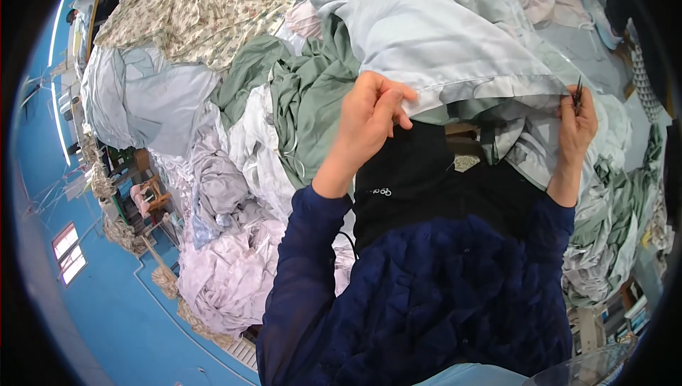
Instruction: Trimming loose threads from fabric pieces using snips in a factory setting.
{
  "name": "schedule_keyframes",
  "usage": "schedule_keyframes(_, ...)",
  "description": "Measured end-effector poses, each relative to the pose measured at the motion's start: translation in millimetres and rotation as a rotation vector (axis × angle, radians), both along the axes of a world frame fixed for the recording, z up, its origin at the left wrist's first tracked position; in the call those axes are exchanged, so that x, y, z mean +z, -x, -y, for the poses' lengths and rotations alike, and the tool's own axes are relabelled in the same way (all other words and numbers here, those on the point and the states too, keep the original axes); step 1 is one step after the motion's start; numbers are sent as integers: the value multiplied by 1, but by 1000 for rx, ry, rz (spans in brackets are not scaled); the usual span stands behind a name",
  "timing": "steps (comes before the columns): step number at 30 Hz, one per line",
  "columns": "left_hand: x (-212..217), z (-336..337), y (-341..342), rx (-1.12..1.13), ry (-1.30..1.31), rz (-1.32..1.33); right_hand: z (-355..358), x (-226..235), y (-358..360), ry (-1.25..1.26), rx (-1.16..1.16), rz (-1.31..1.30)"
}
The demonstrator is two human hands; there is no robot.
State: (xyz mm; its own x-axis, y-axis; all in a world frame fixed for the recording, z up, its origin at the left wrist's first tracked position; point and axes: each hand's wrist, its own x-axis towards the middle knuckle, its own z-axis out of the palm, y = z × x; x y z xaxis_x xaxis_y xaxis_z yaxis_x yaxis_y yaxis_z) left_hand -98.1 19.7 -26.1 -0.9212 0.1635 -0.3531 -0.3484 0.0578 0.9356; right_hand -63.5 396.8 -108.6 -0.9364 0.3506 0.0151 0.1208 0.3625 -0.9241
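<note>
A pale grey-blue cloth point(440, 38) lies before me, its hemmed edge stretched between my two hands. My left hand point(369, 116) is closed, its curled fingers at the left end of the hem. At the right end, my right hand point(579, 122) is closed on the hem, and a small dark pair of thread snips point(578, 93) points up out of its fingers. Beneath the hem, the cloth's underside and some green fabric show in shadow. Which fingertips press on the cloth is partly hidden.
Green cloth point(312, 95) lies heaped to the left, with a floral-patterned cloth point(206, 9) farther back. Pale pink-lilac cloth point(227, 272) is piled at the near left. More green and white fabric point(604, 244) bunches at the right. The blue floor point(121, 301) shows at far left.
</note>
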Motion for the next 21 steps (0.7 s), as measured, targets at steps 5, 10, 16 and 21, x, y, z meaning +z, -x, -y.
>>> schedule_keyframes(5, -41, 49, -9, -186, 778, -503, 4, -1, -2, -1, -19, -21)
schedule_keyframes(10, -67, 109, -35, -195, 1171, -485, 0, -1, 1, 83, -17, -50)
schedule_keyframes(16, -7, 40, -18, 20, 586, -225, -5, -6, 1, 52, -11, -33)
schedule_keyframes(21, -15, 9, -1, -218, 686, -580, 1, -6, 0, 56, -13, -42)
